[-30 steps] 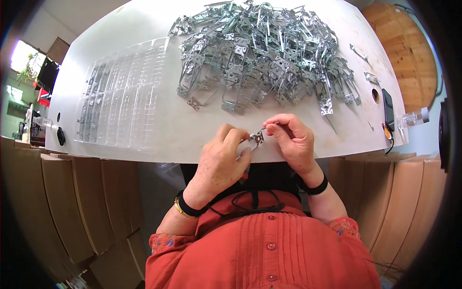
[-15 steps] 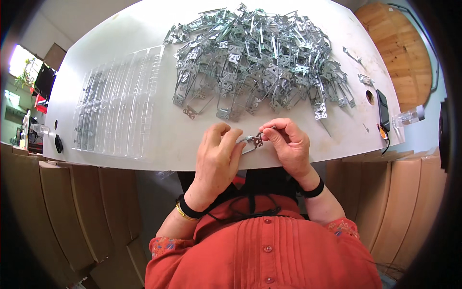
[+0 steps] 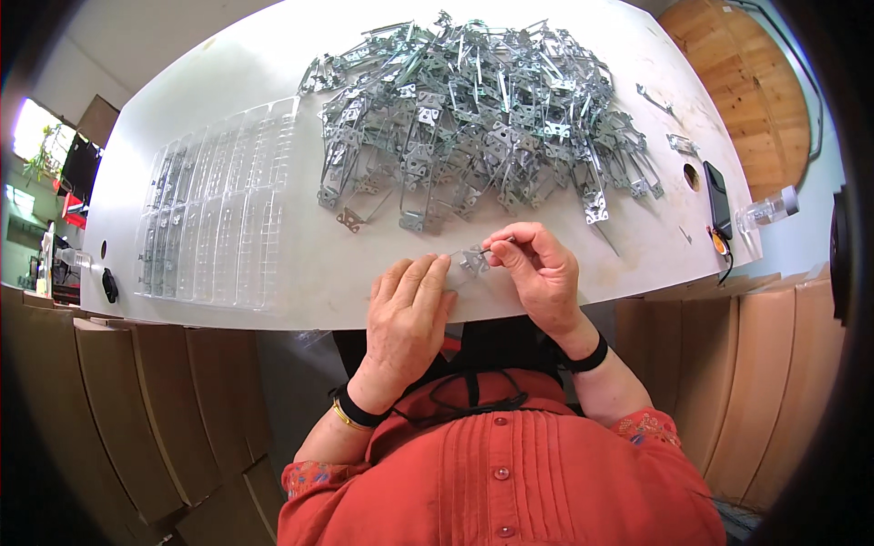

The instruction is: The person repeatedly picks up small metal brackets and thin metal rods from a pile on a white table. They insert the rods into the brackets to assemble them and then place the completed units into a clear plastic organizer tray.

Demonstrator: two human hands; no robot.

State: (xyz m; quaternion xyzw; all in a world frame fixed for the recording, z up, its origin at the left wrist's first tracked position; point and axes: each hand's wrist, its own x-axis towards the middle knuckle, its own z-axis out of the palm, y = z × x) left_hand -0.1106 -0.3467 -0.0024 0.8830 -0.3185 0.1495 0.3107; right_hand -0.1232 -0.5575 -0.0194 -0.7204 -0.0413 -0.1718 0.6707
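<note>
In front of me, over the near edge of the table, a small silvery metal bracket [image 3: 472, 261] sits between my two hands, slightly blurred. My left hand [image 3: 402, 314] is at its left end, fingers long and close together, the thumb below; the grip itself is partly hidden. My right hand [image 3: 543, 278] pinches a thin dark metal rod [image 3: 492, 247] between thumb and forefinger, beside the bracket's right end. Whether rod and bracket are joined I cannot tell. Beyond my hands lies a large heap of similar metal brackets with rods [image 3: 492, 118].
To the left lies a clear plastic tray [image 3: 228, 209] with long slots, brackets filling its leftmost ones. At the right are a black phone [image 3: 719, 200], a clear bottle [image 3: 769, 211] and a round hole [image 3: 691, 177] in the white table [image 3: 337, 273]. Cardboard boxes [image 3: 137, 409] flank me.
My left hand's fingers have straightened and closed together, no longer arched over the bracket. The bracket has shifted slightly left and turned. My right hand keeps its pinch almost in place.
</note>
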